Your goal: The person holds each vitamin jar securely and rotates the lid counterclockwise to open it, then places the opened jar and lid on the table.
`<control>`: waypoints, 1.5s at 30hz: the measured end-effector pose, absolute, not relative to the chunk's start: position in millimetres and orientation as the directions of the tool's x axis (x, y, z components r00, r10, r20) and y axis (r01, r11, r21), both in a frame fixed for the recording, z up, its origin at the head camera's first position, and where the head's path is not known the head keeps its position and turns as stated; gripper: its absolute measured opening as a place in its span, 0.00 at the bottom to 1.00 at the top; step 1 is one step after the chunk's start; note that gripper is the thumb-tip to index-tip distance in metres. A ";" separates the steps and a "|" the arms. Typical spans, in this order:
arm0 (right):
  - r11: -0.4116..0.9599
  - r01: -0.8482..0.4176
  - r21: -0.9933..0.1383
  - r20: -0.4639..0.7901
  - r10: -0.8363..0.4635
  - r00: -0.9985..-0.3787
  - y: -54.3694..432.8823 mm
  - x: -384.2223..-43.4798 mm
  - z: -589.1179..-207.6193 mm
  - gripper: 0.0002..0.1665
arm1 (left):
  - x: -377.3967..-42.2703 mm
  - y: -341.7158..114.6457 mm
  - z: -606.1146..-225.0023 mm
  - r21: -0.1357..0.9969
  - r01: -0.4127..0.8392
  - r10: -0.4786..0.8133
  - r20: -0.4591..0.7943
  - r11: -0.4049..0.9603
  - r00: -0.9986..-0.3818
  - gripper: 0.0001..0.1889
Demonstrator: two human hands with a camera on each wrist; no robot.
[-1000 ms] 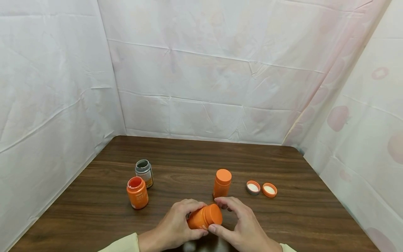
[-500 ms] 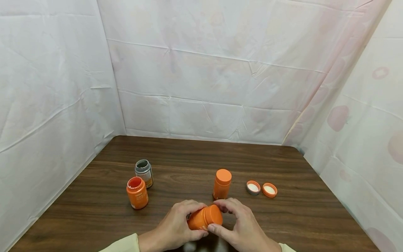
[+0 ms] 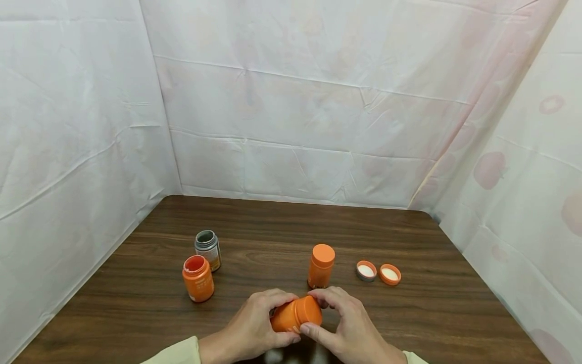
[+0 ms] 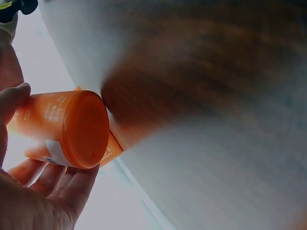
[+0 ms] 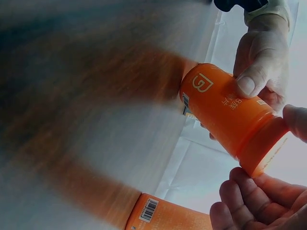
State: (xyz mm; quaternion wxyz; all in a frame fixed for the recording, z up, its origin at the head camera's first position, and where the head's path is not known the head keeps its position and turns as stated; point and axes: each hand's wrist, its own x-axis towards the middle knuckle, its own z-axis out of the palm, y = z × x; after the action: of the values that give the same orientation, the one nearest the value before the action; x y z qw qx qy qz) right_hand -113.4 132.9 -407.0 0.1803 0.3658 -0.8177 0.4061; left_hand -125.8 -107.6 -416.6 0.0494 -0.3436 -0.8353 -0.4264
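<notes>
My left hand [image 3: 259, 321] grips the body of an orange pill bottle [image 3: 285, 317], which is tilted with its lid end towards the right. The thumb and fingers of my right hand [image 3: 350, 323] pinch the edge of its orange lid [image 3: 310, 309] from both sides. The lid sits on the bottle's neck. In the right wrist view the pale lettering on the bottle [image 5: 225, 105] shows beside my left thumb. The left wrist view shows the round base of the bottle [image 4: 86, 129]. Just beyond my right fingers stands a second capped orange bottle [image 3: 321, 268].
An uncapped orange bottle [image 3: 200, 284] and an uncapped grey bottle [image 3: 210, 253] stand upright on the left. To the right, a grey-rimmed lid [image 3: 366, 271] and an orange lid [image 3: 389, 275] lie with white insides up on the dark wooden table [image 3: 273, 222]. Pale sheets surround the table.
My right fingers have closed in slightly on the lid's far edge since one second ago. The bottle has hardly shifted, and the other things stand where they were.
</notes>
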 end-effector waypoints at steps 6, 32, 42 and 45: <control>0.411 -0.744 -0.526 0.591 -0.452 -0.668 133.1 -113.6 -406.5 0.26 | -126.2 -107.2 -415.4 0.651 0.621 0.533 0.369 0.436 -0.761 0.26; 0.306 -0.882 -0.357 0.637 -0.612 -0.470 141.4 -122.4 -396.9 0.43 | -127.2 -108.0 -413.7 0.646 0.646 0.570 0.373 0.406 -0.732 0.27; 0.277 -0.900 -0.336 0.649 -0.624 -0.434 139.4 -122.6 -394.7 0.47 | -126.9 -107.5 -413.2 0.643 0.648 0.569 0.376 0.407 -0.731 0.27; 0.298 -0.887 -0.352 0.636 -0.620 -0.460 139.4 -121.3 -394.4 0.47 | -126.7 -107.5 -412.8 0.652 0.637 0.568 0.364 0.412 -0.739 0.27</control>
State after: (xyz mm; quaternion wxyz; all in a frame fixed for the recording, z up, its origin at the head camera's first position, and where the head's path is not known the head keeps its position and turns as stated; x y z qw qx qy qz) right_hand -121.3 139.4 -394.4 0.1942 0.4819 -0.7818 0.3447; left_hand -126.7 -107.5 -412.8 0.0428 -0.3590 -0.8390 -0.4066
